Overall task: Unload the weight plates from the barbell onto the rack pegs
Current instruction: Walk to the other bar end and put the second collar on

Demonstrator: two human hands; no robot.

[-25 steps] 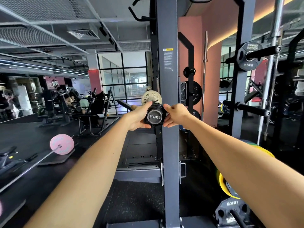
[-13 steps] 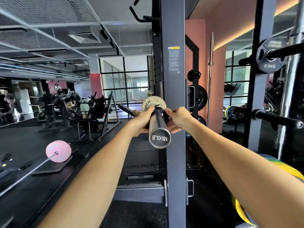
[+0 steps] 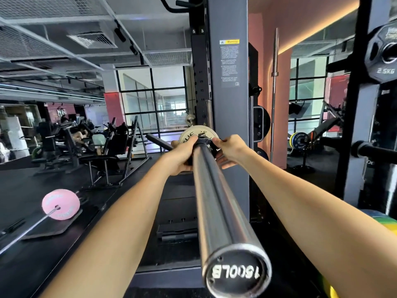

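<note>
A steel barbell sleeve point(image 3: 217, 203) runs from the frame's bottom, its end cap marked 1500LB, away toward a small cream weight plate point(image 3: 189, 133) at its far end. A black collar point(image 3: 204, 140) sits on the sleeve just in front of that plate. My left hand point(image 3: 182, 155) grips the collar from the left and my right hand point(image 3: 229, 150) grips it from the right, fingers curled round it. The hands hide most of the collar and the plate's lower part.
A grey rack upright point(image 3: 229, 117) stands right behind the plate. On the right, a rack post carries a 2.5 kg plate point(image 3: 381, 54) and a bare black peg point(image 3: 373, 151). Yellow and green plates point(image 3: 384, 221) lean low right. A pink-plated barbell point(image 3: 60, 204) lies on the floor left.
My head has come closer along the bar, so the sleeve's end cap now fills the lower frame. Both hands keep their hold at the collar by the cream plate.
</note>
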